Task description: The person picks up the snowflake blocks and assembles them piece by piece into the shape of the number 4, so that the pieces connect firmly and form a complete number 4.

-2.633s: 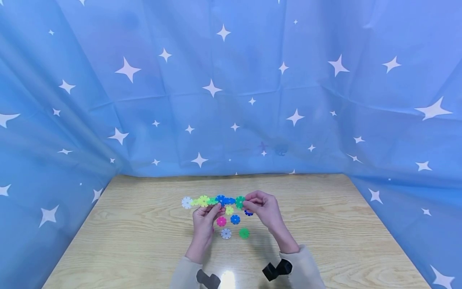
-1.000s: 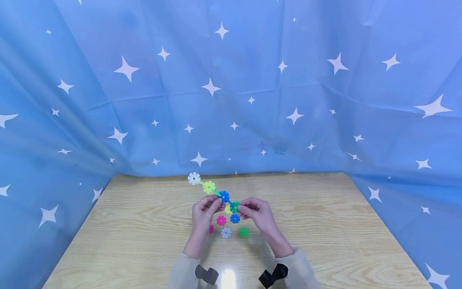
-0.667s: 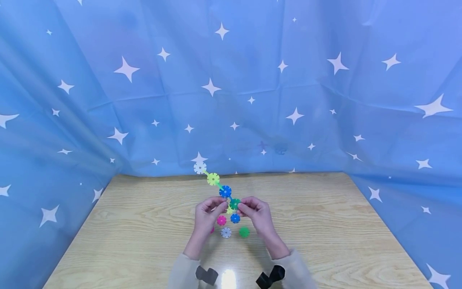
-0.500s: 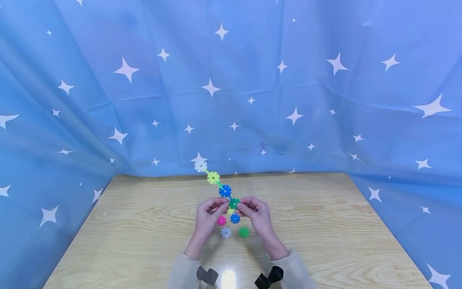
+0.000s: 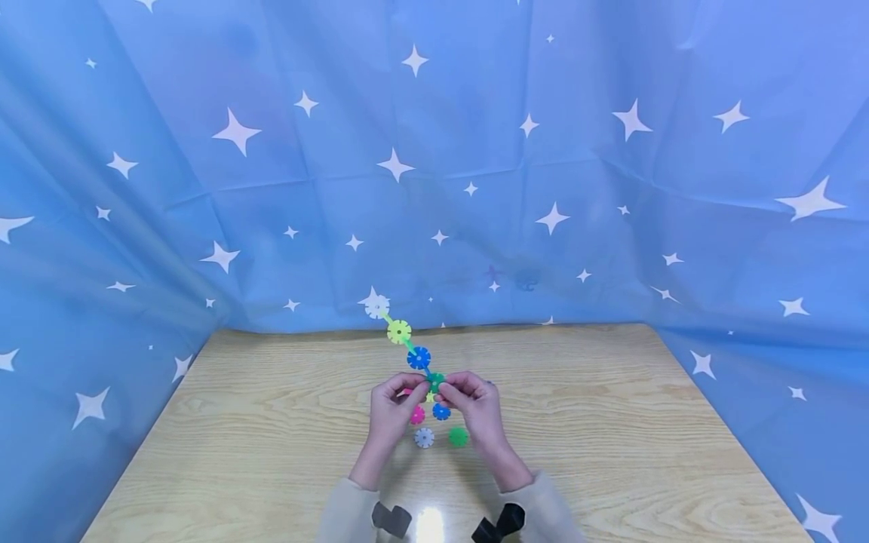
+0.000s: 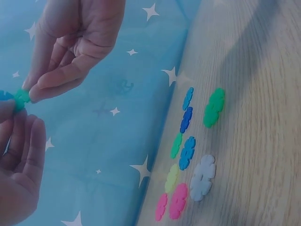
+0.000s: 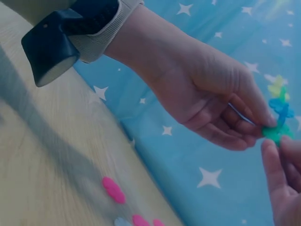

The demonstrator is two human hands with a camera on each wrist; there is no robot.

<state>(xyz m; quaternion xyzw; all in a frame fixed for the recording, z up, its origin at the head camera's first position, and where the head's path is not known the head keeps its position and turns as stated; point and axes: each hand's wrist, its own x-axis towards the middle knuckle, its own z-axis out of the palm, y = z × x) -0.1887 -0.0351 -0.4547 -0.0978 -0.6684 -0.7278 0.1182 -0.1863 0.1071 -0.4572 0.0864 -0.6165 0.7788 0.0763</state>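
Observation:
A chain of notched plastic snowflake discs slants up and away above the table in the head view. Its far end is a white disc (image 5: 377,307), followed by a yellow-green disc (image 5: 399,332) and a blue disc (image 5: 419,358), with edge-on discs linking them. At the near end is a green disc (image 5: 436,383), also visible as a green disc (image 6: 21,99) between fingertips in the left wrist view. My left hand (image 5: 390,411) pinches its left edge, close to the link. From the other side, my right hand (image 5: 478,411) pinches the same disc between thumb and fingers.
Loose discs lie on the wooden table (image 5: 611,437) below the hands: a pink disc (image 5: 417,415), a blue disc (image 5: 441,411), a white disc (image 5: 424,437), a green disc (image 5: 459,437) and several others, partly hidden. A blue star-patterned curtain (image 5: 475,211) stands behind the table.
The chain has swung from roughly level to a steep slant, its white end rising. My left hand's grip has shifted from a blue disc to the green one; my right hand has moved left.

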